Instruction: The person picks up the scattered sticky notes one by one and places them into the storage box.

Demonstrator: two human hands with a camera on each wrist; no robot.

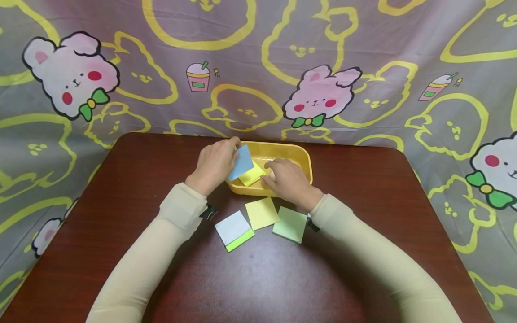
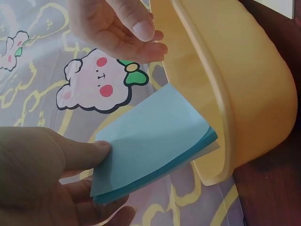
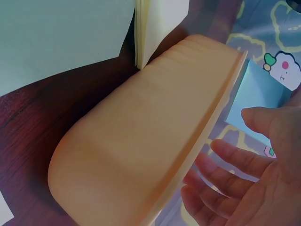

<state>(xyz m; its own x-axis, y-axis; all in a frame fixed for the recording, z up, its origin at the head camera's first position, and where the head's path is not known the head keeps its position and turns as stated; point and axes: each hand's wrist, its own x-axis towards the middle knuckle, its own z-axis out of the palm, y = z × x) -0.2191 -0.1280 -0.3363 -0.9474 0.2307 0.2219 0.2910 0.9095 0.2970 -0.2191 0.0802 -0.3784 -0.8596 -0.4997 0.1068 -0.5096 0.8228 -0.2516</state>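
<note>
1. The blue sticky-note pad (image 1: 243, 160) tilts over the left end of the yellow bin (image 1: 251, 191), pinched between thumb and fingers of the left hand (image 1: 216, 163).
2. The right hand (image 1: 290, 180), over the bin, holds nothing, fingers loosely spread.
3. A loosened pinch could drop the pad onto the yellow sticky-notes (image 1: 251, 175) inside.

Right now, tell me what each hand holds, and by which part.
The left hand pinches the blue sticky notes by one edge, between thumb and fingers; the right hand holds nothing.
</note>
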